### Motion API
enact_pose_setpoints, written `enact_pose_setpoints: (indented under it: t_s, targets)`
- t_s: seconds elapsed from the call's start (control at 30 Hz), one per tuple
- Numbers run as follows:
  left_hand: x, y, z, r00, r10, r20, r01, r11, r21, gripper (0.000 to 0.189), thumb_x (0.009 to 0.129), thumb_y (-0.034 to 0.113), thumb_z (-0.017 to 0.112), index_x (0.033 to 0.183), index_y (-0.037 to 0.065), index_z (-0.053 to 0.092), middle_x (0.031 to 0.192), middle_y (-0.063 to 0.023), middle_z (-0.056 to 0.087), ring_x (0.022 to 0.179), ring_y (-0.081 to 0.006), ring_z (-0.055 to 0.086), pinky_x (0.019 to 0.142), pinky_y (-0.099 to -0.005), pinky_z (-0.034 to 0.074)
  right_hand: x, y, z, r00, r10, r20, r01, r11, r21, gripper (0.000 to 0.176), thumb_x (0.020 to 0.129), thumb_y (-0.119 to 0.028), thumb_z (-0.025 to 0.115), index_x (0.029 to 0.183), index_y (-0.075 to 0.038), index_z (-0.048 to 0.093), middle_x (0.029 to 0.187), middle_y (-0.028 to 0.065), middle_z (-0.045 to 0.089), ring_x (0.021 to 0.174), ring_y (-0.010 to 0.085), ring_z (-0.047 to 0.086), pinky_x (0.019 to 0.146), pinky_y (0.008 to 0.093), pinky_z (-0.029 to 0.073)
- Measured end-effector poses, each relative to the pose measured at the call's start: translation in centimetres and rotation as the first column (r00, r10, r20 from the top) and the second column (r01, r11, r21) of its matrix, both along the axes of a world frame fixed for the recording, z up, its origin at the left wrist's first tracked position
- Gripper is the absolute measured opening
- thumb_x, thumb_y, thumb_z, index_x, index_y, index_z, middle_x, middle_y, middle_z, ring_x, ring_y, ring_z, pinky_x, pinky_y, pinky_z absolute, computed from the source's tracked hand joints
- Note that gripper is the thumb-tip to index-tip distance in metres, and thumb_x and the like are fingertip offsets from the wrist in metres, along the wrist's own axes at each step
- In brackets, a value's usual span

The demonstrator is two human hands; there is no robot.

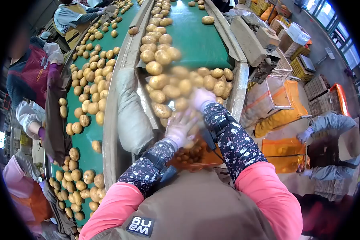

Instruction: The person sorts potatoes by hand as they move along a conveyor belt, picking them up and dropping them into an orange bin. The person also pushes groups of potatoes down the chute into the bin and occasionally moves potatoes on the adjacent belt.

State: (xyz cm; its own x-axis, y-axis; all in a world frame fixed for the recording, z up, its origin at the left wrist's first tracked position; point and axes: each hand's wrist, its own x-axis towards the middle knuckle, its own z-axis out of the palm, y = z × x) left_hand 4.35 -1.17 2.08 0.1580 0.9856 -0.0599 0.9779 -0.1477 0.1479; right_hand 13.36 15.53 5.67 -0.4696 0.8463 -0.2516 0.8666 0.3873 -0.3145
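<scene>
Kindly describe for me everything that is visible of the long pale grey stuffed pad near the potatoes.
The long pale grey stuffed pad looks like a cloth or plastic cover over a soft filling. Its surface is creased and slightly mottled. It lies lengthwise along the worn metal frame, to the left of the brown potatoes, narrower at the far end and bulging toward the person. The floral left sleeve is near its rounded close end; whether they touch, I cannot tell. Its underside is hidden.
</scene>
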Motion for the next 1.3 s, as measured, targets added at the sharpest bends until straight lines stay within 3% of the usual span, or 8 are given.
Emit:
enact_pose_setpoints:
  t_s: [0.6, 0.8, 1.0, 1.03, 1.13, 1.17, 1.23, 1.3]
  targets:
    - [-2.3, 0.6, -2.6, 0.979, -0.201, -0.032, 0.203, 0.956, 0.214, 0.077, 0.072, 0.057, 0.073, 0.14, 0.03, 0.051, 0.152, -0.008, 0.034, 0.145, -0.0389, 0.018, 0.113, -0.065, 0.011, 3.2, -1.5, -0.1, 0.98, -0.043, -0.193, 0.025, 0.995, -0.096, 0.048, 0.084, -0.037, 0.062, 0.124, -0.009, 0.057, 0.112, 0.0205, 0.067, 0.104, 0.0358, 0.066, 0.089, 0.0432, 0.053]
    - [-1.6, 2.8, -2.0, 0.972, -0.233, -0.034, 0.234, 0.972, 0.038, 0.075, 0.077, 0.064, 0.065, 0.143, 0.032, 0.048, 0.158, -0.0106, 0.027, 0.147, -0.0443, 0.011, 0.114, -0.0675, 0.002, 6.7, -0.6, 0.2, 0.135, -0.763, -0.632, -0.355, 0.559, -0.75, 0.036, 0.089, -0.02, 0.052, 0.124, -0.012, 0.056, 0.104, 0.004, 0.063, 0.085, 0.0177, 0.065, 0.062, 0.0332, 0.055]
    - [-2.2, 3.9, -2.1, 0.97, -0.238, -0.044, 0.24, 0.969, 0.063, 0.08, 0.077, 0.067, 0.063, 0.146, 0.032, 0.044, 0.159, -0.008, 0.027, 0.149, -0.0403, 0.011, 0.115, -0.0664, 0.0, 10.9, 0.3, 7.2, 0.135, -0.432, -0.892, -0.003, 0.9, -0.436, 0.042, 0.087, -0.01, 0.059, 0.127, -0.007, 0.048, 0.106, 0.0076, 0.059, 0.088, 0.0187, 0.061, 0.077, 0.0342, 0.055]
    - [-2.4, 3.8, -2.6, 0.971, -0.236, -0.043, 0.239, 0.967, 0.088, 0.08, 0.076, 0.068, 0.062, 0.145, 0.033, 0.044, 0.158, -0.0068, 0.03, 0.149, -0.0397, 0.011, 0.115, -0.0664, -0.001, 11.8, 0.1, 9.8, 0.162, -0.041, -0.986, 0.168, 0.986, -0.013, 0.045, 0.085, -0.014, 0.061, 0.128, -0.007, 0.049, 0.11, 0.0085, 0.058, 0.095, 0.019, 0.06, 0.084, 0.0334, 0.052]
    - [-2.7, 3.5, -3.0, 0.972, -0.226, -0.062, 0.23, 0.971, 0.069, 0.078, 0.075, 0.07, 0.063, 0.143, 0.036, 0.046, 0.159, -0.0056, 0.028, 0.149, -0.0423, 0.007, 0.115, -0.0658, 0.003, 17.6, 2.1, 17.5, 0.588, 0.539, -0.603, 0.491, 0.355, 0.796, 0.053, 0.08, -0.018, 0.066, 0.13, -0.01, 0.05, 0.126, 0.0121, 0.051, 0.117, 0.0277, 0.05, 0.101, 0.0386, 0.043]
    - [-2.5, 3.4, -2.6, 0.974, -0.222, -0.051, 0.224, 0.974, 0.037, 0.079, 0.076, 0.07, 0.062, 0.144, 0.035, 0.046, 0.16, -0.0053, 0.026, 0.149, -0.0406, 0.006, 0.115, -0.066, 0.002, 19.2, 3.5, 20.0, 0.383, 0.73, -0.567, 0.596, 0.274, 0.755, 0.055, 0.081, -0.018, 0.067, 0.132, -0.011, 0.049, 0.125, 0.0137, 0.052, 0.118, 0.0286, 0.05, 0.103, 0.0389, 0.042]
    - [-2.3, 3.1, -1.8, 0.977, -0.213, -0.028, 0.212, 0.977, -0.027, 0.08, 0.076, 0.069, 0.061, 0.145, 0.033, 0.044, 0.161, -0.0047, 0.023, 0.15, -0.0371, 0.004, 0.115, -0.0665, 0.0, 23.7, 6.2, 25.7, 0.823, 0.473, -0.315, 0.531, -0.442, 0.723, 0.055, 0.086, -0.018, 0.065, 0.136, -0.005, 0.046, 0.133, 0.0157, 0.049, 0.119, 0.0246, 0.053, 0.098, 0.037, 0.048]
    - [-2.5, 3.4, -2.2, 0.973, -0.219, -0.077, 0.221, 0.975, 0.011, 0.079, 0.076, 0.07, 0.061, 0.144, 0.035, 0.046, 0.16, -0.0054, 0.026, 0.149, -0.0401, 0.006, 0.115, -0.0652, 0.004, 26.4, 9.7, 26.4, 0.799, 0.146, -0.584, 0.597, -0.072, 0.799, 0.06, 0.085, -0.019, 0.065, 0.141, -0.016, 0.046, 0.144, 0.0194, 0.043, 0.13, 0.031, 0.046, 0.108, 0.0391, 0.039]
